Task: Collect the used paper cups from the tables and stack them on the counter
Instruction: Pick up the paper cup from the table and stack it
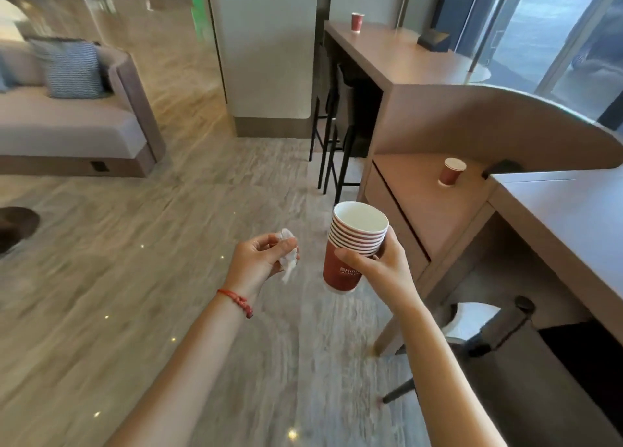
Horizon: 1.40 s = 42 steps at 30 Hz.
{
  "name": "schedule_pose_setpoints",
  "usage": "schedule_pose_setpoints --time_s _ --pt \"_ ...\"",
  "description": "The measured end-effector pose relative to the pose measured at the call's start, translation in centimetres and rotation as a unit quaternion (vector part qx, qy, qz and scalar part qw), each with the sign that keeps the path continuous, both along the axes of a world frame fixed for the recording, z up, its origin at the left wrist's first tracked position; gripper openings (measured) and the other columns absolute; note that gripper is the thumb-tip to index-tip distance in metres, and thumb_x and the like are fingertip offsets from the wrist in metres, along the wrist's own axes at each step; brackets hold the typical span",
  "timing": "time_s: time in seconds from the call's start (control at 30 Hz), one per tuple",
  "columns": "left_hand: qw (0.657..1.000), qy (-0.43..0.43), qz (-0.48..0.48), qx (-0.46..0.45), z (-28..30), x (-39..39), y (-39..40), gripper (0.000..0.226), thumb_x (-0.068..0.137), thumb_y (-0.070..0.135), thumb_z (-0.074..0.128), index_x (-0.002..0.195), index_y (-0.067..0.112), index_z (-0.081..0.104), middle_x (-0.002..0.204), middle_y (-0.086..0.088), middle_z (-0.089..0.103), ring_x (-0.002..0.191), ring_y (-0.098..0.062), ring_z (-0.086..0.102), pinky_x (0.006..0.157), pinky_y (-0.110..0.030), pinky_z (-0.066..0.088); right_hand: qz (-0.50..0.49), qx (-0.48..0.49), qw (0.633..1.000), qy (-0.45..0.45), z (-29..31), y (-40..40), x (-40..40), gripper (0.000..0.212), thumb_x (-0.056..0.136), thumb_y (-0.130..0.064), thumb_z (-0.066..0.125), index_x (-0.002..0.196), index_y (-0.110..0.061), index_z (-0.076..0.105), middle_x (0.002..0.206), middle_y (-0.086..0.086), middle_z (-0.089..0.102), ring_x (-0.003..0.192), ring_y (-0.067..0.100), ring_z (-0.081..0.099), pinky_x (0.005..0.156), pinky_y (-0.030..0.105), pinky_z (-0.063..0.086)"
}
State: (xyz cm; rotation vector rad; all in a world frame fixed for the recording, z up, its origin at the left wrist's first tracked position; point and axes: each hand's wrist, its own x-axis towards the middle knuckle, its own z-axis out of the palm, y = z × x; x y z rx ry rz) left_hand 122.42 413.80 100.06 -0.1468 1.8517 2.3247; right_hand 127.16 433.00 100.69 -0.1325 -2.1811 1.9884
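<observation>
My right hand [381, 264] grips a stack of several red paper cups [350, 244] with white rims, held upright over the floor. My left hand [259, 261], with a red cord at the wrist, is closed on a crumpled white tissue [289, 259]. A single red cup [451, 172] stands on the low wooden desk [424, 207] ahead to the right, beyond the stack. Another red cup [357, 22] stands at the near-left corner of the tall bar table [397, 59] farther back.
Black bar stools [332, 136] stand under the bar table. A curved partition [488, 123] rises behind the low desk. A pale counter [573, 217] runs along the right, with a chair [485, 328] below it. A sofa [67, 123] with a striped cushion sits left.
</observation>
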Motion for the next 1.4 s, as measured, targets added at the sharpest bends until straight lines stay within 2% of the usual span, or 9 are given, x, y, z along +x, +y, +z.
schedule_pose_setpoints --time_s 0.17,0.33,0.47,0.57,0.67,0.87,1.13,1.23,1.4 --pt "0.999 -0.003 0.043 -0.002 -1.1 -2.3 -4.8 0.014 0.078 0.003 0.067 0.065 0.002 0.063 0.055 -0.001 0.066 0.053 -0.014 0.063 0.052 -0.020 0.052 0.042 -0.003 0.999 -0.023 -1.3 -4.5 -4.0 0.066 0.067 -0.015 0.083 0.122 -0.025 0.049 0.114 -0.005 0.063 0.105 0.005 0.061 0.082 0.022 0.050" --pt "0.998 -0.008 0.059 -0.009 -2.6 -5.8 -6.4 0.032 0.079 0.003 0.066 0.049 0.013 0.065 0.051 -0.001 0.062 0.045 -0.013 0.056 0.046 -0.021 0.044 0.070 -0.001 0.997 -0.027 -2.2 -6.0 -8.5 0.058 0.068 -0.011 0.082 0.115 -0.028 0.053 0.109 -0.007 0.065 0.098 0.000 0.063 0.074 0.013 0.051" --pt "0.997 -0.015 0.077 -0.014 -3.9 -10.3 -6.2 0.024 0.079 0.003 0.068 0.055 0.008 0.064 0.054 0.000 0.064 0.049 -0.011 0.059 0.048 -0.020 0.047 0.078 -0.003 0.996 -0.035 -3.2 -5.7 -13.2 0.059 0.069 -0.012 0.082 0.117 -0.028 0.052 0.111 -0.008 0.065 0.101 0.002 0.062 0.080 0.022 0.052" --pt "0.997 -0.011 0.074 -0.025 -4.7 -14.9 -5.3 0.029 0.079 0.006 0.068 0.051 0.015 0.066 0.053 0.002 0.063 0.049 -0.011 0.058 0.049 -0.019 0.047 0.075 -0.009 0.996 -0.040 -4.0 -4.7 -17.7 0.059 0.067 -0.015 0.083 0.115 -0.032 0.052 0.109 -0.011 0.065 0.101 0.001 0.062 0.082 0.023 0.052" --pt "0.996 -0.017 0.075 -0.038 -5.3 -19.7 -4.2 0.025 0.078 0.008 0.069 0.054 0.013 0.065 0.054 0.001 0.063 0.050 -0.011 0.057 0.051 -0.020 0.047 0.081 -0.011 0.996 -0.046 -4.3 -3.3 -22.6 0.061 0.068 -0.015 0.083 0.119 -0.028 0.051 0.110 -0.010 0.065 0.102 0.003 0.062 0.084 0.025 0.052" --pt "0.995 -0.038 0.081 -0.035 -5.7 -28.7 -1.7 0.024 0.080 0.004 0.066 0.056 0.006 0.060 0.049 0.000 0.060 0.044 -0.013 0.054 0.046 -0.019 0.044 0.088 -0.009 0.994 -0.067 -4.9 -0.8 -31.8 0.064 0.068 -0.015 0.082 0.123 -0.023 0.050 0.112 -0.008 0.064 0.103 0.003 0.062 0.080 0.020 0.052" --pt "0.993 -0.068 0.086 -0.050 -7.4 -40.8 -1.5 0.023 0.080 0.005 0.067 0.059 0.004 0.058 0.048 0.002 0.058 0.046 -0.011 0.056 0.049 -0.019 0.048 0.098 -0.016 0.991 -0.088 -6.8 -0.9 -44.2 0.062 0.069 -0.012 0.081 0.119 -0.028 0.049 0.111 -0.011 0.063 0.097 -0.006 0.061 0.071 0.010 0.050" --pt "0.992 -0.078 0.080 -0.053 -8.3 -46.8 -2.2 0.025 0.080 0.006 0.067 0.057 0.006 0.057 0.049 0.001 0.058 0.050 -0.012 0.057 0.054 -0.020 0.048 0.095 -0.014 0.992 -0.086 -7.6 -1.3 -50.3 0.061 0.069 -0.012 0.081 0.117 -0.031 0.049 0.109 -0.014 0.063 0.098 -0.006 0.061 0.072 0.011 0.050" --pt "0.991 -0.098 0.074 -0.057 -9.0 -57.8 -3.5 0.029 0.080 0.004 0.066 0.053 0.010 0.057 0.056 -0.003 0.056 0.061 -0.018 0.056 0.064 -0.027 0.047 0.085 -0.020 0.992 -0.095 -8.3 -2.8 -60.8 0.065 0.068 -0.015 0.081 0.124 -0.023 0.049 0.110 -0.010 0.064 0.098 -0.002 0.062 0.073 0.012 0.051"
